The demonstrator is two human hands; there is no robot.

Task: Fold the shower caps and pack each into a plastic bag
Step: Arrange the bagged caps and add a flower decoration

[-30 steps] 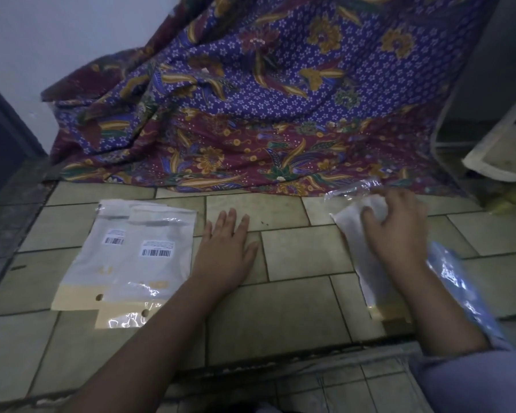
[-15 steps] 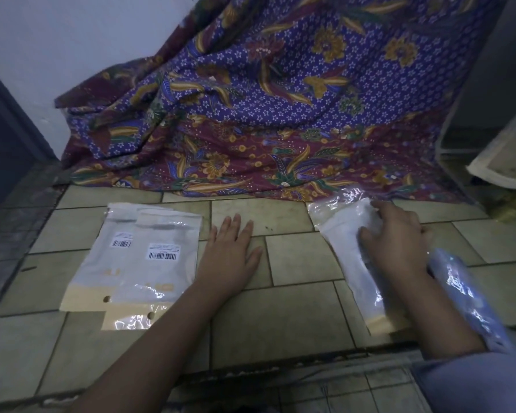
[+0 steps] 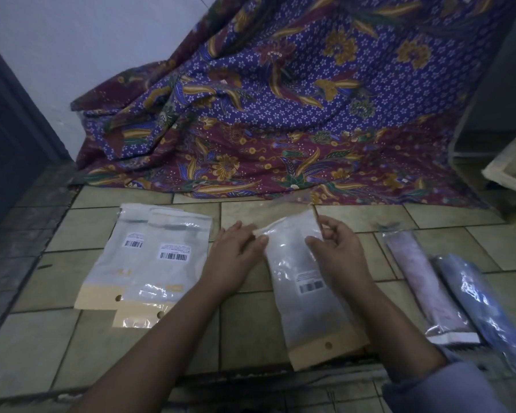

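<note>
Two hands hold one plastic bag [image 3: 306,305] at the middle of the view. The left hand [image 3: 236,257] has its fingers nearly straight and its thumb against the bag's far left corner, so the corner sits pinched between thumb and fingers. The right hand [image 3: 337,251] has its fingers curled, with thumb and forefinger closed on the bag's far right edge.

The bag lies lengthwise on the tiled floor [image 3: 280,338], its mouth toward twelve o'clock and its tan card header [image 3: 325,353], which has a punched hole, toward six o'clock. A white folded shower cap [image 3: 286,254] fills the bag. A barcode label [image 3: 310,286] sits on its upper face, blurred.

At nine o'clock from the bag, just beyond the left hand, lie two packed bags [image 3: 149,263]. They overlap, each with a barcode sticker and a tan header toward six o'clock.

At three o'clock from the bag, apart from the right forearm, lies a pink pack [image 3: 423,281], long and narrow. A blue pack [image 3: 489,311] lies just beside it, farther toward three o'clock, partly cut off by the frame edge.

At twelve o'clock a purple and maroon batik cloth [image 3: 280,114] is draped down to the floor. A bluish sleeve [image 3: 429,389] covers the right arm at five o'clock.
</note>
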